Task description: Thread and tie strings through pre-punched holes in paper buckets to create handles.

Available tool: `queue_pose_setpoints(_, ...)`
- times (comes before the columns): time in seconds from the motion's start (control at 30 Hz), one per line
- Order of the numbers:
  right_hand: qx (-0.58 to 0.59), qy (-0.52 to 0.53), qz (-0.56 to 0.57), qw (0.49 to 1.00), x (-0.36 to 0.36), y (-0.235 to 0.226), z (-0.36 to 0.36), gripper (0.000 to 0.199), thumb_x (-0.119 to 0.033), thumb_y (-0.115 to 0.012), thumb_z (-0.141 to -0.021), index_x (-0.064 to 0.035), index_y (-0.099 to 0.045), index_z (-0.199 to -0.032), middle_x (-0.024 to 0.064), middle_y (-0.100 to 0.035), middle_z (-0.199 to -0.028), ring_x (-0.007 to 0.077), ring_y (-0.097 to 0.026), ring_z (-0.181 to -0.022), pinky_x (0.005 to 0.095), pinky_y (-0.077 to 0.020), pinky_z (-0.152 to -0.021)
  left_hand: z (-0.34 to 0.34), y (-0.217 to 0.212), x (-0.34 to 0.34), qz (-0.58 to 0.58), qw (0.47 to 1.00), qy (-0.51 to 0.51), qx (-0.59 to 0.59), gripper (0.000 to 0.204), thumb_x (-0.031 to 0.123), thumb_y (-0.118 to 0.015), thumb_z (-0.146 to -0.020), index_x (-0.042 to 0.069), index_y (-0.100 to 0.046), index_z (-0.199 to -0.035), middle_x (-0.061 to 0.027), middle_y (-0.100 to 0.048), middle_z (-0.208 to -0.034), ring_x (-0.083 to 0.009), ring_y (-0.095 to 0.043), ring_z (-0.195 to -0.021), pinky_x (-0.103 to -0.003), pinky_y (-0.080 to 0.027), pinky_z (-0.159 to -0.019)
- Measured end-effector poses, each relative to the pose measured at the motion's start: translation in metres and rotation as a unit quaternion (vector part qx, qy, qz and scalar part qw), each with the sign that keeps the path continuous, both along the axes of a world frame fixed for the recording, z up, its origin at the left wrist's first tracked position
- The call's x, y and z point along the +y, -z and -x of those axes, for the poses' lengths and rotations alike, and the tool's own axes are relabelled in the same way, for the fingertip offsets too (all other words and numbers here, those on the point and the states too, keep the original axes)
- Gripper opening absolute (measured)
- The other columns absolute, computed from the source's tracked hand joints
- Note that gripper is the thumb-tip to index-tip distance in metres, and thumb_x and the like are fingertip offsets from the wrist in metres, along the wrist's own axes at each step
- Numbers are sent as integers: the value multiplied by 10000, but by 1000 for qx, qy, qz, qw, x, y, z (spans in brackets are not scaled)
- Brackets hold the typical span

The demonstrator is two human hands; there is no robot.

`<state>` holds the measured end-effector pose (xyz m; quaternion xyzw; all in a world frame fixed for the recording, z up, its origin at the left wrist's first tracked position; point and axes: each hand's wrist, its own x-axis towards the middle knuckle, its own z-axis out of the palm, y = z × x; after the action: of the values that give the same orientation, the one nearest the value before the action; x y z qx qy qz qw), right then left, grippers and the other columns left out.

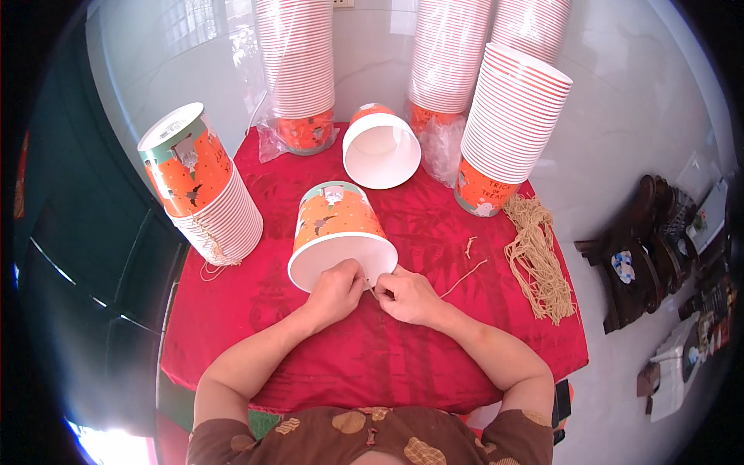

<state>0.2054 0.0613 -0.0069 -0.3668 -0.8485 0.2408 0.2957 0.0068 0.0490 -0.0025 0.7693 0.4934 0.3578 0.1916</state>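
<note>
Near the table's point(256, 310) left edge: one leaning stack of nested orange paper buckets point(205, 186), tipped on its side, base toward the far left corner, a loop of twine hanging from its rim. Along the far edge: three tall upright stacks of white-rimmed buckets, the first point(298, 70) toward the far left, wrapped in clear plastic at its foot, the second point(446, 62) right of centre, also in plastic, a further stack point(535, 27) behind it. Between the first two: one single bucket point(381, 149) on its side, open mouth toward the near edge. By the far right corner: one shorter tilted stack point(508, 128), base on the red cloth. At the table's centre: one orange bucket point(339, 232) lying on its side, rim toward the near edge. Left hand point(335, 293) at that rim, grip narrow, fingertips pinched on the rim's lower lip. Right hand point(407, 296) just beside it, grip narrow, pinched on a thin strand of twine point(465, 277) that trails toward the right edge. Along the right edge: one loose bundle of twine lengths point(539, 260), plus one short scrap point(470, 246) between it and the centre bucket. Open red cloth across the near half, both sides of the forearms; far half crowded.
</note>
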Motion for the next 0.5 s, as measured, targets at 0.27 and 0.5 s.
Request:
queue_pose_setpoints(0.27,-64,-21,-17,998,-1,-1,-1,105,-105,-602,-781,-46,-586,-865,194,-570,-961,378,-623,-749,490,-498,-631,-3,-1,3,5,999,-34,-6,53,23,-546,-857,-30,-542,-856,-244,-632,-818,-437,-632,-787,-487,-506,-694)
queue_pose_setpoints(0.5,-76,-39,-39,996,-1,-4,-1,121,-85,-592,-770,-14,-578,-867,230,-552,-978,405,-618,-717,506,-503,-607,-4,0,7,11,998,-58,-3,78,40,-566,-849,-34,-546,-834,-245,-638,-797,-433,-635,-780,-484,-508,-696)
